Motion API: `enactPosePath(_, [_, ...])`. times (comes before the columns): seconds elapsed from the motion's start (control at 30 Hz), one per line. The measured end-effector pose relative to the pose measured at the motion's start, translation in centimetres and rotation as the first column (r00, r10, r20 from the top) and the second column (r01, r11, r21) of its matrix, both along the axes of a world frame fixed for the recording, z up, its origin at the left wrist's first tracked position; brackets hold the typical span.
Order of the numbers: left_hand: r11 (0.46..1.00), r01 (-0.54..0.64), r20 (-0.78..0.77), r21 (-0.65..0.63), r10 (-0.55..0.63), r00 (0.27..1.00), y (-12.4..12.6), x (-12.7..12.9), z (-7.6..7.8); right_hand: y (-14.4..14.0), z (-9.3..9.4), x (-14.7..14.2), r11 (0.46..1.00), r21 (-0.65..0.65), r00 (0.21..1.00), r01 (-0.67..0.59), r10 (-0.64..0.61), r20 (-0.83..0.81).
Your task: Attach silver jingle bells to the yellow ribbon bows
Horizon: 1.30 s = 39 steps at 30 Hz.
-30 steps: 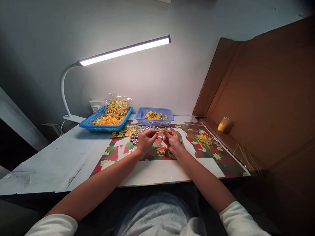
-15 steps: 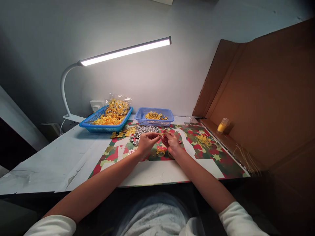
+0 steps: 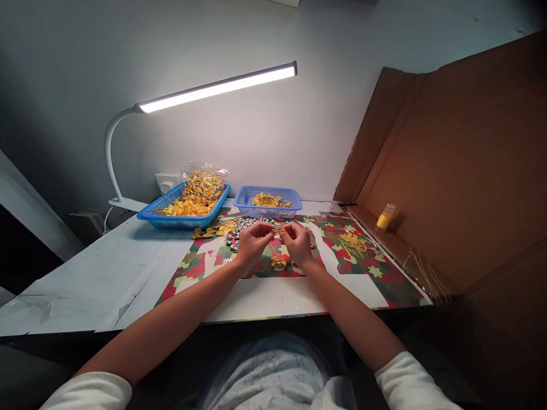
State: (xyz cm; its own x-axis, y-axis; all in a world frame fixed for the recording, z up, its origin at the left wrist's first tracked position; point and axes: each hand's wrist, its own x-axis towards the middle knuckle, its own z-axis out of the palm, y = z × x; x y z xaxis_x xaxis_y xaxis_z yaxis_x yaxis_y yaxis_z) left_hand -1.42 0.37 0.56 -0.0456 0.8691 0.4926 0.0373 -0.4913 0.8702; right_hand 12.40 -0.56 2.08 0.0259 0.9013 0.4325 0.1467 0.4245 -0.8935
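Observation:
Between them, my left hand point(image 3: 253, 244) and my right hand point(image 3: 297, 242) pinch a thin yellow cord point(image 3: 277, 230), both closed at the fingertips and held a little apart above the table. Below the cord hangs or lies a yellow bow point(image 3: 278, 262) with a shiny round piece at its middle; whether it rests on the table I cannot tell. Just beyond my left hand is a pile of silver bells point(image 3: 248, 225), partly hidden by the hand. Several yellow bows point(image 3: 213, 230) lie to the left of that pile.
A blue basket point(image 3: 182, 224) holds yellow bows and a clear bag. Behind the bells stands a smaller blue-purple basket point(image 3: 273, 213) with yellow pieces. Yellow cords point(image 3: 354, 244) lie to the right, near a yellow-filled bottle point(image 3: 386, 217) by the cardboard wall point(image 3: 461, 159). A lit lamp point(image 3: 217, 88) reaches overhead.
My hands have drawn slightly apart, with the right hand turning so its fingertips face the left. A stretch of cord now shows between them and down toward the bow.

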Motion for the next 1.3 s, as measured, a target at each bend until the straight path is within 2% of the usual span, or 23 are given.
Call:
enactPosePath(0.07, [1.0,-0.009,-0.028,0.021,0.01,1.0,0.0,-0.1,-0.1,-0.2,0.2,0.3,0.987,0.146,0.968,0.065,-0.097,0.23])
enactPosePath(0.13, [1.0,-0.009,-0.029,0.024,0.009,1.0,0.0,-0.2,-0.1,-0.2,0.2,0.5,0.98,0.187,0.938,0.066,-0.125,0.322])
enactPosePath(0.27, [1.0,-0.003,0.022,-0.012,0.004,1.0,0.0,-0.1,-0.2,-0.3,0.4,0.5,0.991,0.133,0.958,0.028,-0.065,0.278])
enactPosePath(0.57, [1.0,-0.01,0.025,-0.02,0.01,1.0,-0.1,0.0,-0.1,-0.4,0.3,0.4,0.993,0.113,0.966,0.017,-0.045,0.253])
enactPosePath(0.9, [0.999,0.009,0.0,0.041,-0.009,1.0,-0.2,-0.1,0.1,0.2,0.0,1.4,0.966,0.251,0.9,-0.06,-0.056,0.431])
enactPosePath(1.3, [0.995,-0.027,-0.135,0.094,0.04,0.99,-0.4,-0.1,0.3,0.4,-0.4,1.3,0.962,0.265,0.922,-0.066,-0.043,0.386])
